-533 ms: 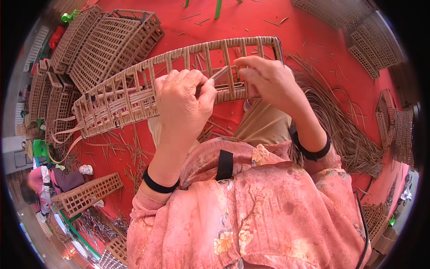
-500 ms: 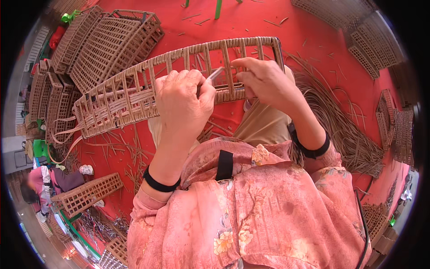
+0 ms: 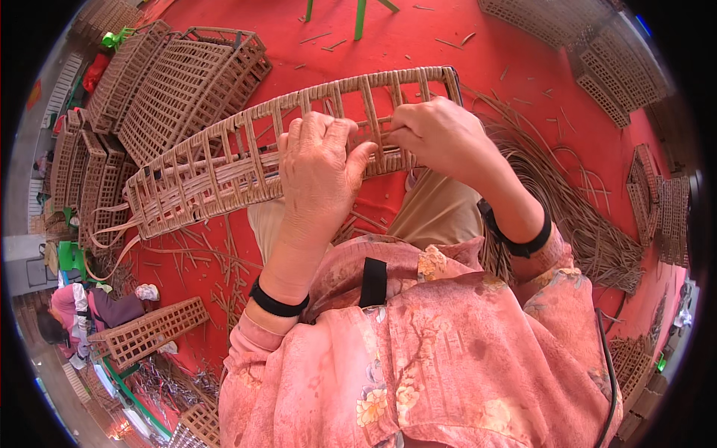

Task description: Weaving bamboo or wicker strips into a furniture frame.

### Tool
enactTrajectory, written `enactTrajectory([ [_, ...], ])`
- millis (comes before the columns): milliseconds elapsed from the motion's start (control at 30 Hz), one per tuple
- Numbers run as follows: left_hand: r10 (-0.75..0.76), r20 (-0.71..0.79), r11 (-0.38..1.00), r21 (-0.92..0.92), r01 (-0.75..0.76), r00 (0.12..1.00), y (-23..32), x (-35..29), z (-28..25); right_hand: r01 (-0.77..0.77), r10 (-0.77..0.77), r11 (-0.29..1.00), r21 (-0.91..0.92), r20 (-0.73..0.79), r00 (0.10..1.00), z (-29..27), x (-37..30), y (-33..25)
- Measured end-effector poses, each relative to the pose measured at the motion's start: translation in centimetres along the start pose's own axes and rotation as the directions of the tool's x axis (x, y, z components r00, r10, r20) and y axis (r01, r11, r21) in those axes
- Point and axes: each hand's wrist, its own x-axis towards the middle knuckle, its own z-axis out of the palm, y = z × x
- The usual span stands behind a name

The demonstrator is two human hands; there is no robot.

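Observation:
A long brown wicker basket [image 3: 224,168] with an open lattice lies slantwise across my lap, with loose strips trailing from its left end. Over its middle is my left hand [image 3: 317,164], back upward, fingers curled down and thumb pointing right. What the fingers close on is hidden beneath the hand. At the basket's right part my right hand [image 3: 441,138] pinches a thin wicker strip beside a lattice upright. Its fingertips are partly hidden.
Larger woven baskets [image 3: 179,93] are stacked at upper left. A bundle of long strips [image 3: 575,213] lies on the red floor [image 3: 418,45] at right, among scattered offcuts. Green stool legs [image 3: 360,21] stand at the far side. Another person [image 3: 78,313] sits at left beside a basket [image 3: 153,328].
The pale, pointed tool seen in my left hand is no longer visible. My left hand has shifted right, and my right fingers have closed from extended to a pinch. The basket has moved slightly.

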Motion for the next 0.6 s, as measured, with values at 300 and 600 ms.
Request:
enactTrajectory([
  [300, 0.035, 0.175, 0.853, -0.518, 0.062, 0.984, 1.3, 1.7, 2.6, -0.161, 0.166, 0.975, 0.155, -0.019, 0.986, -3.3, -2.8, 0.0],
  [600, -0.165, 0.099, 0.942, -0.28, 0.187, 0.981, 3.8, 1.9, 3.6, -0.393, 0.381, 0.909, 0.142, 0.106, 0.919, -2.6, -1.0, 1.3],
])
